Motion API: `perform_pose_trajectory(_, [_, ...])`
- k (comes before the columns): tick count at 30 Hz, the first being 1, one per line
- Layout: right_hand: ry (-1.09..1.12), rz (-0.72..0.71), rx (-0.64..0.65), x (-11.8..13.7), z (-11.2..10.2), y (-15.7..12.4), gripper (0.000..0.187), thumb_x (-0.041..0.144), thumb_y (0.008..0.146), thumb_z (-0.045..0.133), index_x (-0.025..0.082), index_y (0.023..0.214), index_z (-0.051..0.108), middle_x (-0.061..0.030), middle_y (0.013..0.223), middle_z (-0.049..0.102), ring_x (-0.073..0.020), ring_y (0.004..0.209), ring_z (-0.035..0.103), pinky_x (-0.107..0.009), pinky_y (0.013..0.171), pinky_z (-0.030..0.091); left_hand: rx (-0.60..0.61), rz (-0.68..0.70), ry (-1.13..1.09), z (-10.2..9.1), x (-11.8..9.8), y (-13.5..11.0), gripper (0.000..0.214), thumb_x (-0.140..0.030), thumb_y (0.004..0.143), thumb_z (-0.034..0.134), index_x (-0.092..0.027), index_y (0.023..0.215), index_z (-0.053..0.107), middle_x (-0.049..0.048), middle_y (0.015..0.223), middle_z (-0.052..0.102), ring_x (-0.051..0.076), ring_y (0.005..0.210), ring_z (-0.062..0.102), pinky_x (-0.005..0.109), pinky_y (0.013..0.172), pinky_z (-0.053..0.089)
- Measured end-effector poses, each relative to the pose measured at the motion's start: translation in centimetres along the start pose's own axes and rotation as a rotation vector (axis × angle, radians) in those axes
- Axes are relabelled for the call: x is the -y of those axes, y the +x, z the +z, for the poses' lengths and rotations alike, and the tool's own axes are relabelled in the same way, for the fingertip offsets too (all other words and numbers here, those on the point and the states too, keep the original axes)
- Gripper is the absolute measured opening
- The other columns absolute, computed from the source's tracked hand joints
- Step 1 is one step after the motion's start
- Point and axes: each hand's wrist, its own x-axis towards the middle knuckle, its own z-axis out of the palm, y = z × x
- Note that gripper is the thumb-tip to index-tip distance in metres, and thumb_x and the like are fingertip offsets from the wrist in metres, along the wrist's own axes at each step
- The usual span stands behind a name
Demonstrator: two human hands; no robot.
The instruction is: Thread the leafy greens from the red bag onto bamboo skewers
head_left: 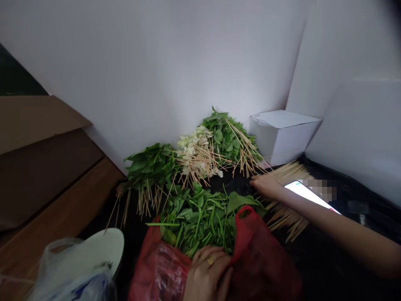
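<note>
My left hand (207,271), with rings on it, rests at the mouth of a red plastic bag (263,255) full of leafy greens (200,213). Its fingers curl down against the stems and its thumb is drawn in close; what they grip is hidden. Farther off to the right, my right hand (265,186) reaches to a pile of bamboo skewers (291,173). Its fingers are bent together, and anything in them is too small to make out. Behind the bag lie skewered dark leaves (152,163), skewered pale cabbage (197,142) and more skewered greens (227,138).
A lit phone (308,195) lies under my right forearm on black sheeting. A white box (285,133) stands against the wall at the back right. At the left are a pale bowl (108,246), a clear plastic bag (56,263) and a cardboard box (37,167).
</note>
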Motion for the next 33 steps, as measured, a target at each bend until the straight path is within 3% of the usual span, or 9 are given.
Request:
perform_pose_trajectory(10, [-0.023,-0.037,-0.145,1.6,-1.7,-1.3,0.018,0.013,0.091,0.049,0.017,0.090,0.067,-0.0079,0.088,0.067,-0.0192,0.071,0.063,-0.030,0.057,0.031,0.025,-0.103,-0.092,-0.2,-1.0,0.5,0.019,-0.013,0.088,0.056,-0.024,0.099,0.068,0.0007,0.091,0.078,0.021,0.088,0.073,0.039,0.087,0.059])
perform_pose_trajectory(17, [-0.066,-0.142,-0.270,3.8,-3.4,-1.7,0.018,0.014,0.093,0.047,0.016,0.089,0.065,-0.0102,0.087,0.064,-0.0230,0.082,0.057,-0.033,0.071,0.035,0.033,-0.109,-0.088,0.1,-1.1,0.4,0.020,-0.011,0.088,0.055,-0.024,0.099,0.067,0.0001,0.088,0.077,0.020,0.086,0.072,0.040,0.087,0.058])
perform_pose_trajectory(22, [-0.144,-0.221,-0.448,5.1,-5.3,-1.9,0.018,0.017,0.093,0.049,0.017,0.083,0.063,-0.0088,0.079,0.062,-0.0251,0.079,0.054,-0.037,0.073,0.035,0.037,-0.101,-0.075,-0.1,-1.0,0.4,0.021,-0.012,0.088,0.055,-0.024,0.100,0.068,-0.0001,0.088,0.077,0.021,0.086,0.073,0.040,0.085,0.059])
perform_pose_trajectory(28, [0.021,-0.257,-0.518,5.8,-6.5,-1.8,0.020,0.014,0.093,0.048,0.016,0.098,0.067,-0.0100,0.088,0.066,-0.0241,0.086,0.056,-0.035,0.079,0.038,0.034,-0.093,-0.073,-0.3,-1.0,0.5,0.022,-0.011,0.088,0.055,-0.024,0.099,0.068,-0.0004,0.086,0.077,0.019,0.083,0.072,0.037,0.084,0.059])
perform_pose_trajectory(33, [0.131,-0.285,-0.534,6.8,-7.4,-1.9,0.022,0.017,0.095,0.046,0.016,0.097,0.067,-0.0104,0.091,0.066,-0.0232,0.087,0.056,-0.035,0.080,0.039,0.013,-0.094,-0.083,-0.2,-1.0,0.4,0.022,-0.011,0.087,0.055,-0.024,0.099,0.067,-0.0014,0.086,0.076,0.020,0.082,0.072,0.038,0.081,0.059])
